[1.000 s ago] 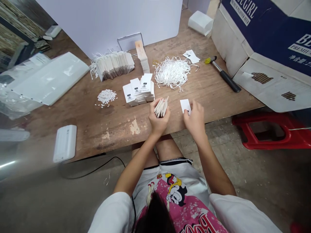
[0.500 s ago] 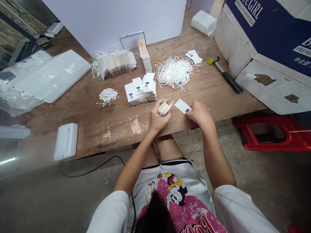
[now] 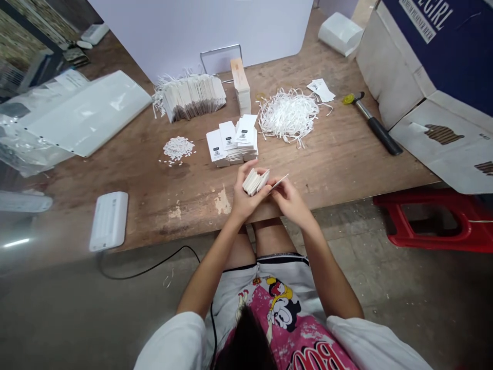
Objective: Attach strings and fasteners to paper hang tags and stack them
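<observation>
My left hand (image 3: 246,198) is closed around a small stack of white card tags (image 3: 254,182), their edges facing up. Close against it, my right hand (image 3: 289,202) pinches a single white card tag (image 3: 280,181), seen nearly edge-on. Just beyond my hands, printed white tags (image 3: 234,141) lie in fanned piles on the wooden table (image 3: 200,190). A heap of white strings (image 3: 288,114) is behind to the right. Small white pieces (image 3: 178,149) form a loose pile on the left.
A long row of strung tags (image 3: 194,97) and a tall card stack (image 3: 241,87) stand at the back. A hammer (image 3: 373,126) lies by the cardboard box (image 3: 400,61) on the right. Left are plastic bags (image 3: 88,113) and a white power bank-like block (image 3: 109,221). A red stool (image 3: 435,221) stands below.
My right hand has come left with its tag, from apart to right beside the stack in my left hand. The tag has turned from face-up to nearly edge-on. The view has shifted slightly.
</observation>
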A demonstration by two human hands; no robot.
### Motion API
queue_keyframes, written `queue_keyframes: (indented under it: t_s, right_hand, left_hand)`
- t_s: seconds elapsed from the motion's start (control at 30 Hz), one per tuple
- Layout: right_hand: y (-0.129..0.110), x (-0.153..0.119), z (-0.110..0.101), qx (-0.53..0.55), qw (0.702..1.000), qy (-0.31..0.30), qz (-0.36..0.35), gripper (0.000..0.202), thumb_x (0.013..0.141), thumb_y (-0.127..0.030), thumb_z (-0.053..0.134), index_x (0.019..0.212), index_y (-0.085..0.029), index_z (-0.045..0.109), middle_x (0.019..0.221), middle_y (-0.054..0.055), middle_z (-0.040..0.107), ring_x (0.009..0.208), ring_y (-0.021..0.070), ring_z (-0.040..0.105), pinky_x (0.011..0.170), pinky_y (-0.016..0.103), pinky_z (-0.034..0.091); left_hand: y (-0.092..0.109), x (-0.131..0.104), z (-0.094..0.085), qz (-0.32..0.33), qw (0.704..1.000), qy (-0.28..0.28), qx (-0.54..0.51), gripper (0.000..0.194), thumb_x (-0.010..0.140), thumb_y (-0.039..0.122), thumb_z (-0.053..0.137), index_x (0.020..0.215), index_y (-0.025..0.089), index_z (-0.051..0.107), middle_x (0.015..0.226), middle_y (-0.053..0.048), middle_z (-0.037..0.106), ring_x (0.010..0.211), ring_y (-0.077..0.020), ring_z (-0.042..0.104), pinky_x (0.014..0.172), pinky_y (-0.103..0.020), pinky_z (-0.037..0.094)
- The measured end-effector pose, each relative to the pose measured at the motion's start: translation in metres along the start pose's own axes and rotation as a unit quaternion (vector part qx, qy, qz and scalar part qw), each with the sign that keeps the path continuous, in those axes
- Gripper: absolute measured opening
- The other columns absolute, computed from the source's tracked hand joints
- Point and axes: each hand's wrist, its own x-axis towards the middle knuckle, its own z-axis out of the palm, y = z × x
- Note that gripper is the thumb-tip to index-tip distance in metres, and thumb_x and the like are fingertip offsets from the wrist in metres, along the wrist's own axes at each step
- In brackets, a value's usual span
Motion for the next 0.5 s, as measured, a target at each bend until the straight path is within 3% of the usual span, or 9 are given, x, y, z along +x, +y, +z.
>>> queue_keyframes:
  t_s: [0.17, 0.33, 0.43, 0.5]
  right_hand:
    - [-0.002, 0.000, 0.022, -0.069, 0.996, 0.031, -0.042, 0.044, 0.087, -0.020, 0.043, 0.131, -0.019, 0.040, 0.133, 0.014, 0.046, 0.120, 0.0222, 0.049, 0.106, 0.042, 0.041]
    - [-0.011, -0.001, 0.031, -0.191, 0.979, 0.060, -0.031, 0.040, 0.085, -0.017, 0.041, 0.125, -0.017, 0.049, 0.120, 0.015, 0.054, 0.113, 0.0298, 0.048, 0.102, 0.052, 0.040]
    - [-0.013, -0.002, 0.033, -0.184, 0.981, 0.054, -0.040, 0.044, 0.083, -0.015, 0.044, 0.126, -0.018, 0.049, 0.121, 0.014, 0.054, 0.116, 0.0292, 0.049, 0.104, 0.051, 0.040]
    - [-0.013, -0.003, 0.031, -0.150, 0.986, -0.004, -0.067, 0.059, 0.079, -0.009, 0.044, 0.137, -0.019, 0.040, 0.136, 0.013, 0.046, 0.130, 0.0266, 0.042, 0.111, 0.048, 0.035]
  left_hand:
    - [-0.007, -0.001, -0.010, -0.040, 0.997, -0.056, -0.045, 0.068, 0.077, 0.053, 0.068, 0.132, 0.023, 0.041, 0.123, -0.014, 0.062, 0.109, -0.0247, 0.064, 0.093, -0.039, 0.052]
    - [-0.005, 0.000, -0.012, -0.021, 0.992, -0.125, -0.022, 0.091, 0.057, 0.060, 0.080, 0.133, 0.022, 0.044, 0.121, -0.013, 0.061, 0.111, -0.0271, 0.061, 0.097, -0.039, 0.048]
    - [0.002, 0.001, -0.012, -0.007, 0.994, -0.108, 0.011, 0.086, 0.056, 0.058, 0.081, 0.127, 0.022, 0.050, 0.115, -0.009, 0.063, 0.102, -0.0237, 0.063, 0.091, -0.034, 0.050]
    - [0.005, 0.000, -0.012, 0.001, 0.998, -0.062, 0.033, 0.077, 0.058, 0.061, 0.078, 0.120, 0.023, 0.054, 0.109, -0.007, 0.063, 0.093, -0.0204, 0.063, 0.084, -0.031, 0.051]
